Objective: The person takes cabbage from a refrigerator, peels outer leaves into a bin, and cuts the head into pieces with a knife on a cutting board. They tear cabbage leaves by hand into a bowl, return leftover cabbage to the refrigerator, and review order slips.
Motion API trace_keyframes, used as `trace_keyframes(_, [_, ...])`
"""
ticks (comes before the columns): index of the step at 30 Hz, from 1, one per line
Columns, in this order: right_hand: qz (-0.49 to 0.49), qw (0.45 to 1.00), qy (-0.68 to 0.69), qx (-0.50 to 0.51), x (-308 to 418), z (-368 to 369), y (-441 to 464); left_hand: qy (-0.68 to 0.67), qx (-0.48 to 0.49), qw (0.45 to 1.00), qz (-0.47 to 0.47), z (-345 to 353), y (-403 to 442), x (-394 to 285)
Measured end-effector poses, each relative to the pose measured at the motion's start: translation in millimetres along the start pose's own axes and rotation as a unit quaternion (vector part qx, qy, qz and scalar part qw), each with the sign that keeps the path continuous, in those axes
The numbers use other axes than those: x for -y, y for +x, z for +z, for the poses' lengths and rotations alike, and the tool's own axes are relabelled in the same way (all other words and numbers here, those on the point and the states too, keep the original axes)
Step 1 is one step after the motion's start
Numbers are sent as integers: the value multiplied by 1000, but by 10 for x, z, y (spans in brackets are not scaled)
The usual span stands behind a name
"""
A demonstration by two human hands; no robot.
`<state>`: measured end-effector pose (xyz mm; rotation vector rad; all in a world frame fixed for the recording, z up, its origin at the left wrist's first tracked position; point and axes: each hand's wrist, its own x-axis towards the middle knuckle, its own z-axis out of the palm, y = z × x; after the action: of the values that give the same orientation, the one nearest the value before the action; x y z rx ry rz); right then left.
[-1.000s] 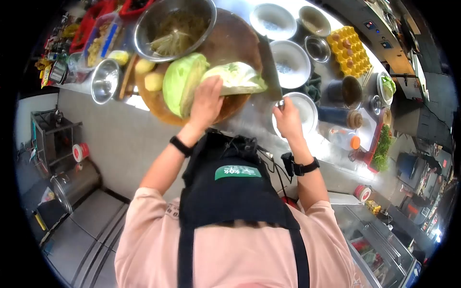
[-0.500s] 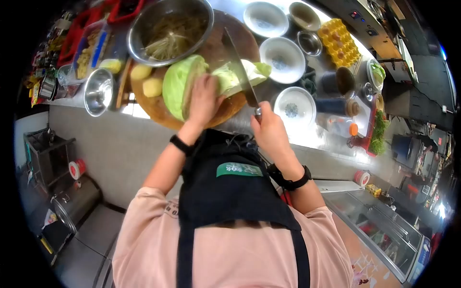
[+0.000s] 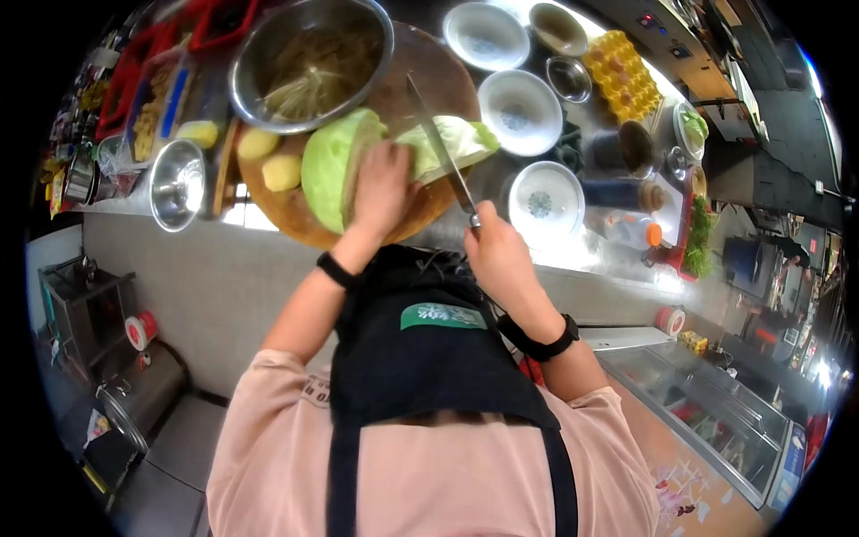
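Black-handled or not I can't tell, but steel for sure: the knife [image 3: 439,136] is in your right hand [image 3: 499,258], fingers wrapped closed round the handle, blade slanting up and away to the left. It crosses over the pale cabbage wedge [image 3: 463,143]; whether the edge touches the leaf, I can't tell. Your left hand [image 3: 383,195] is on the cabbage, fingers bunched and slightly blurred, between the big green cabbage half [image 3: 327,170] and the wedge. Fingertips are partly lost in the blur, so I can't tell how far they're open or whether they grip either piece. Both cabbage pieces sit on the near part of the round wooden board [image 3: 438,67], half on the left, wedge on the right with its leafy end at the board's edge. Two peeled yellow lumps (potatoes, by the look) [image 3: 282,173] lie left of the half. Behind it, you've got a big steel bowl [image 3: 374,49] with pale shreds inside. Right of the board: three white bowls [image 3: 546,201], the nearest one just beside your knife hand, and farther right a yellow egg tray [image 3: 622,76]. Small steel bowl [image 3: 177,185] stands off to your left.
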<state>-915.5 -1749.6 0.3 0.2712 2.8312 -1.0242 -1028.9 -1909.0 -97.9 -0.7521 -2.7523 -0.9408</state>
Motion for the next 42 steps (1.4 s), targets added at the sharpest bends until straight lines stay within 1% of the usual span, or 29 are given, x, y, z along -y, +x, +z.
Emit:
trace_keyframes(2, [14,1000,-17,6,-7,14,10,15,2,1000,5,10,-6,11])
trace_keyframes(11, [14,1000,-7,7,21,-84,32,25,24,999,-15,26,4,-11])
trace_keyframes(15, [20,1000,-17,13,-36,-33,63,28,12,999,-8,55,2,2])
trace_keyframes(18, [31,999,-23,22,-42,-34,75,27,20,999,-14,40,24,-18])
trace_keyframes(23, [55,996,-39,56,-35,-4,128,22,16,1000,3,40,29,-8])
trace_keyframes(27, [68,995,-59,49,-433,507,262,36,6,999,22,28,12,-20])
trace_keyframes(29, [53,997,-48,12,-621,742,321,33,0,999,14,56,-3,7])
trace_keyframes(30, [50,998,-45,15,-621,742,323,37,0,999,11,35,-13,4])
trace_keyframes(32, [27,999,-40,3,-640,715,325,2,9,1000,-14,-8,-6,-16])
trace_keyframes(33, [26,999,-35,-6,-645,668,381,6,8,1000,-5,-12,17,-2])
trace_keyframes(35, [22,999,23,18,-657,538,378,12,78,994,-73,-28,-55,5])
trace_keyframes(36, [23,999,28,15,-612,437,350,16,81,994,-69,-44,-44,4])
trace_keyframes(38, [1,995,93,-23,-448,122,235,64,109,988,-92,-59,5,-38])
trace_keyframes(39, [20,996,85,-23,-371,-86,139,85,154,976,-129,-109,82,-115])
trace_keyframes(40, [24,995,89,-31,-388,-317,30,87,157,977,-120,-152,222,-210])
trace_keyframes(41, [33,994,102,-34,-469,-572,-110,86,94,991,-31,-174,374,-323])
trace_keyframes(42, [35,993,106,-46,-589,-675,-237,82,31,994,58,-163,476,-393])
